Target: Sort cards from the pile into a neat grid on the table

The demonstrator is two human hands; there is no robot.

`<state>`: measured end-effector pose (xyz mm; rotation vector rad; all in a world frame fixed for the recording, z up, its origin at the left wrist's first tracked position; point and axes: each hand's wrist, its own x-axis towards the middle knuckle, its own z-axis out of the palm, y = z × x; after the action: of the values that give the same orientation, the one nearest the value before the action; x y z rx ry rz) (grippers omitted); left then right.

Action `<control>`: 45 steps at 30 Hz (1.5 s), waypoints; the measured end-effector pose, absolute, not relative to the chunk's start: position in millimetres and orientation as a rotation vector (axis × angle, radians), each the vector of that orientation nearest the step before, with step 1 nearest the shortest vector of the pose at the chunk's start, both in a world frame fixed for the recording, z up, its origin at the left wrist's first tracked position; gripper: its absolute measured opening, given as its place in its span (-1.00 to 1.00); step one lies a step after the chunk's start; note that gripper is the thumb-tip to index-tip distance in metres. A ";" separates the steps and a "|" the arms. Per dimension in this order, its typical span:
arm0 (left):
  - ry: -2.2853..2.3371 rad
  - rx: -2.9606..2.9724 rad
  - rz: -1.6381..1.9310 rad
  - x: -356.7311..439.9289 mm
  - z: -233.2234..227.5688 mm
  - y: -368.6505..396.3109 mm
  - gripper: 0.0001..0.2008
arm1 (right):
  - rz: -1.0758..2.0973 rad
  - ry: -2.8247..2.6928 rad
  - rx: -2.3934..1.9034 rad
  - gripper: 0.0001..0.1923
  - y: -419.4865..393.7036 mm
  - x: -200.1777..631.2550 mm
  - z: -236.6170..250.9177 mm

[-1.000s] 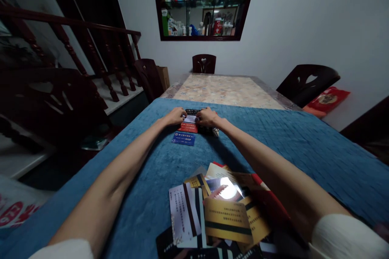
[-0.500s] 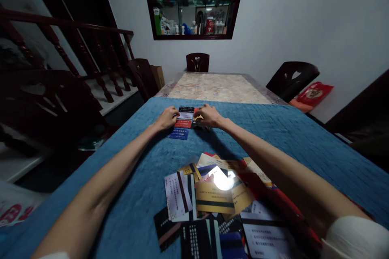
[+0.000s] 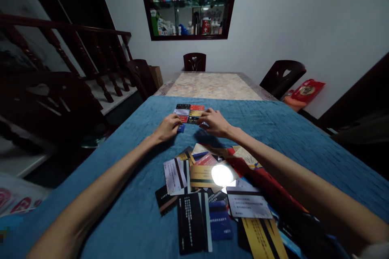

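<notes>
Several bank-style cards lie in two columns on the blue cloth. The left column runs from a black card (image 3: 183, 106) through a white card (image 3: 181, 112) and a red card (image 3: 182, 119) to a blue card (image 3: 181, 128). Beside it are an orange-red card (image 3: 197, 107), a gold card (image 3: 196, 113) and a dark card (image 3: 193, 120). My left hand (image 3: 168, 127) is closed, its curled fingers on the blue card's left part and hiding it. My right hand (image 3: 214, 123) has its bent fingers apart, with the fingertips at the dark card's right edge.
A loose pile of cards (image 3: 191, 220) overlaps on the blue cloth (image 3: 127, 206) below my forearms, with a bright glare on it. Something red (image 3: 261, 174) lies under my right forearm. Chairs (image 3: 282, 79) stand around the table (image 3: 212, 85).
My left hand has come down from beside the white and red cards onto the blue card. My right hand has shifted lower and right, uncovering the orange-red and gold cards.
</notes>
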<state>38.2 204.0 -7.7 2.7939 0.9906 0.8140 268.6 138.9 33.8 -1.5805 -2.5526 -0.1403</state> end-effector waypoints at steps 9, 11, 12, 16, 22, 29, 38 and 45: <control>0.691 2.760 0.863 40.5 0.4 121.6 -0.84 | -0.057 -2.558 -1.331 -0.80 75.3 270.3 22.4; 0.612 2.704 0.768 40.5 5.0 100.9 -0.87 | -0.046 -2.574 -1.299 -0.80 62.4 269.9 20.1; 0.578 2.669 0.710 40.4 7.7 91.3 -0.88 | -0.037 -2.582 -1.288 -0.79 56.8 269.9 19.2; 0.417 2.607 0.435 39.3 19.8 62.0 -0.89 | 0.001 -2.585 -1.275 -0.82 41.6 271.5 17.8; 0.355 2.610 0.103 32.4 31.8 41.8 -0.74 | 0.056 -2.563 -1.286 -0.82 30.1 272.8 17.4; 0.432 2.618 -0.058 21.5 31.4 31.7 -0.43 | 0.126 -2.595 -1.133 -0.80 18.0 262.6 14.3; 0.476 2.655 -0.096 25.7 28.5 30.0 -0.42 | 0.142 -2.636 -1.124 -0.81 17.4 255.7 6.7; 0.438 2.627 -0.079 28.0 29.1 31.6 -0.51 | 0.205 -2.633 -1.128 -0.80 16.8 255.9 4.4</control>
<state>28.0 31.6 29.1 2.6271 0.4381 -0.0788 255.9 16.8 4.4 -1.1279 -2.6332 0.2045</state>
